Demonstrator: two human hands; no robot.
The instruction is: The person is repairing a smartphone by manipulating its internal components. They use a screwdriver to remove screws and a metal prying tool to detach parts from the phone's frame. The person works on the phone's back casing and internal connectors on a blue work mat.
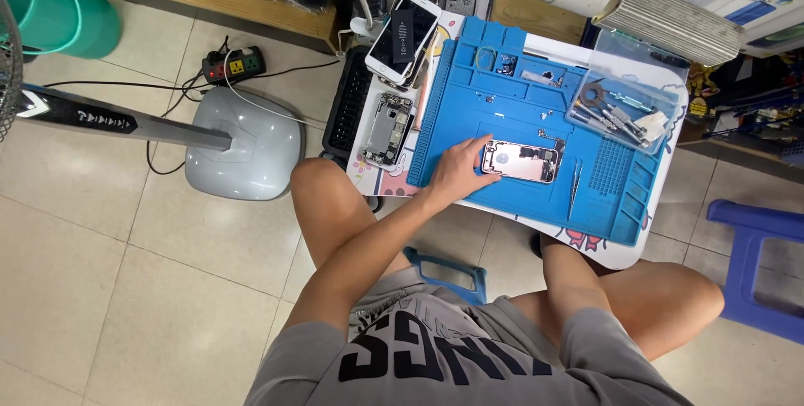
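An opened phone body [523,161], its insides showing, lies on the blue work mat [502,100] that covers a small white table [621,253]. My left hand [456,170] reaches over the mat's near edge, with thumb and fingers closed around the left end of that phone body. My right hand is out of view. Thin tweezers [574,188] lie on the mat just right of the phone.
A second opened phone [388,129] lies left of the mat, with a stack of phones [404,35] behind it. A clear tray of tools [624,113] sits at the mat's far right. On the floor are a fan base [243,144], power strip [234,64] and blue stool [758,265].
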